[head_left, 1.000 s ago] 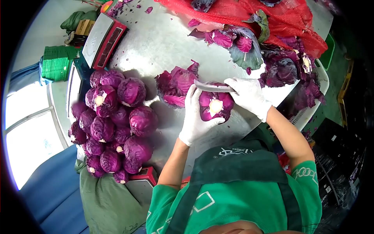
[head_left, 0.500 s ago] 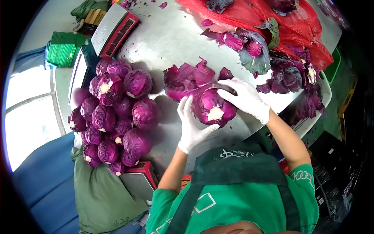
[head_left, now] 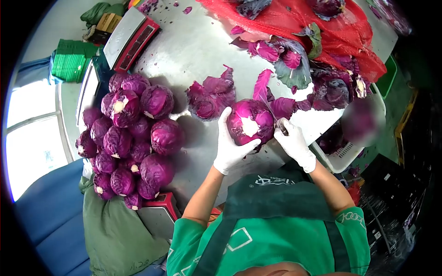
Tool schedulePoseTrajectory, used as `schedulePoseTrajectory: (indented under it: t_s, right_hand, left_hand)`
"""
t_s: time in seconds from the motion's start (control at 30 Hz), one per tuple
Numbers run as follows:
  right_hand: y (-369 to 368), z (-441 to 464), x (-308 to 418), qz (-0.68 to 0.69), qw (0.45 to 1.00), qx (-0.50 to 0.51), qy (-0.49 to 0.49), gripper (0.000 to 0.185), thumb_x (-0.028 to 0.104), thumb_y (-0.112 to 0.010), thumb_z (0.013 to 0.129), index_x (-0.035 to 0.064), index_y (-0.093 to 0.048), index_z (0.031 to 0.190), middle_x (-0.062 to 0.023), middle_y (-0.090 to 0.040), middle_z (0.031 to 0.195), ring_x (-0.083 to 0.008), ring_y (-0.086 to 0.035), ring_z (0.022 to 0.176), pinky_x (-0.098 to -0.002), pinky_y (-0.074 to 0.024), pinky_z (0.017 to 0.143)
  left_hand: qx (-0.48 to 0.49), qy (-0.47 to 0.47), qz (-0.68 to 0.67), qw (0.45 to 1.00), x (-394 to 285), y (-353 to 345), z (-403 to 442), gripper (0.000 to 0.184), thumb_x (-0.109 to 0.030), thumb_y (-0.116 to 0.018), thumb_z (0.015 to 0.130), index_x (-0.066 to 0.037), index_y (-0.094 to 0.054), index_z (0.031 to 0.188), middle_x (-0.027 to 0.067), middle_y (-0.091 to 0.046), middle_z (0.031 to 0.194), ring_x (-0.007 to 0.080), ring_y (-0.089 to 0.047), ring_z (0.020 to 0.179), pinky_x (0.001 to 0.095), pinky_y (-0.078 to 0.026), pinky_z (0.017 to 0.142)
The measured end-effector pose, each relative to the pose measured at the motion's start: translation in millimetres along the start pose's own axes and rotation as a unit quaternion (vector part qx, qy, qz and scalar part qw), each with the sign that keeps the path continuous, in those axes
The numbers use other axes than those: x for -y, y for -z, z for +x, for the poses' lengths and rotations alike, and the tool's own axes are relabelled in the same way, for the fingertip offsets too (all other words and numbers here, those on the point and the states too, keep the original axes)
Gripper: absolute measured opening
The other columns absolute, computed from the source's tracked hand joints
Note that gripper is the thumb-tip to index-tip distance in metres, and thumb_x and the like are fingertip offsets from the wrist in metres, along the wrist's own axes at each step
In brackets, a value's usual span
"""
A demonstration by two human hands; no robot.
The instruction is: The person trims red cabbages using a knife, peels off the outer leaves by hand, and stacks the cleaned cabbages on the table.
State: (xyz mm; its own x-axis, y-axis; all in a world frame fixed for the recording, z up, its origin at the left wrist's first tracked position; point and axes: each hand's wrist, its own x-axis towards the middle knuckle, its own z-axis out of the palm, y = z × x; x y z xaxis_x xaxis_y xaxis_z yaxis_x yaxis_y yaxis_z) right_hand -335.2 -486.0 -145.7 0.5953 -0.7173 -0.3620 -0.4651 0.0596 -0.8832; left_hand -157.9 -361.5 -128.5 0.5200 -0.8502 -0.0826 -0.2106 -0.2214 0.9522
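Note:
My left hand (head_left: 229, 145), in a white glove, holds a red cabbage (head_left: 252, 120) from its left and lower side, the pale cut stem facing me. My right hand (head_left: 293, 139), also gloved, is closed round the dark handle of a knife (head_left: 272, 110) at the cabbage's right side. The blade points up and left along the cabbage, beside a raised purple leaf (head_left: 262, 85). Torn outer leaves (head_left: 212, 95) lie on the metal table (head_left: 195, 50) beyond my left hand. A large pile of cabbages (head_left: 117, 141) stands to the left.
Scales (head_left: 133, 39) stand at the back left, with another (head_left: 159, 209) below the pile. A red mesh bag (head_left: 281, 20) spreads across the back. At the right is a white basket (head_left: 343, 158), a blurred purple thing above it. Loose leaves (head_left: 292, 62) lie near the bag.
The knife, earlier across the cabbage's top, now stands along its right side. My right hand has moved down. Leaves at the cabbage's upper right have come loose, and a blurred purple thing appears over the basket.

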Motion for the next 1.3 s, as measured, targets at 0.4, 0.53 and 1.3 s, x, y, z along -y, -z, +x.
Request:
schedulePoseTrajectory:
  t_s: [0.4,0.53,1.3]
  right_hand:
    - [5,15,3,0.135,0.987,0.063,-0.058,0.062,0.036,-0.075,0.089,0.0024,-0.056,0.137,0.0013,-0.058,0.086,-0.0096,-0.055,0.078,-0.0254,-0.0472,0.074]
    - [11,21,1,0.114,0.989,0.078,-0.049,0.061,0.037,-0.073,0.089,0.0004,-0.057,0.136,-0.0043,-0.062,0.085,-0.014,-0.058,0.076,-0.0296,-0.048,0.071]
    - [22,3,9,0.242,0.963,0.049,-0.109,0.029,0.003,-0.06,0.092,0.0068,-0.058,0.12,0.0013,-0.053,0.082,-0.0057,-0.054,0.056,-0.0205,-0.0425,0.05]
  left_hand:
    - [-0.009,0.044,-0.068,0.997,0,6,-1,0.114,-0.028,-0.093,0.062,-0.005,-0.026,0.151,0.0116,-0.036,0.144,0.0264,-0.036,0.137,0.0421,-0.028,0.118]
    - [-0.009,0.046,-0.058,0.997,-1,7,-1,0.113,-0.027,-0.093,0.062,-0.006,-0.027,0.151,0.0116,-0.036,0.145,0.0262,-0.036,0.137,0.042,-0.027,0.118]
    - [-0.055,0.143,-0.388,0.909,10,11,20,0.08,0.0,-0.078,0.075,-0.009,-0.041,0.145,0.008,-0.051,0.134,0.0226,-0.051,0.125,0.039,-0.04,0.111]
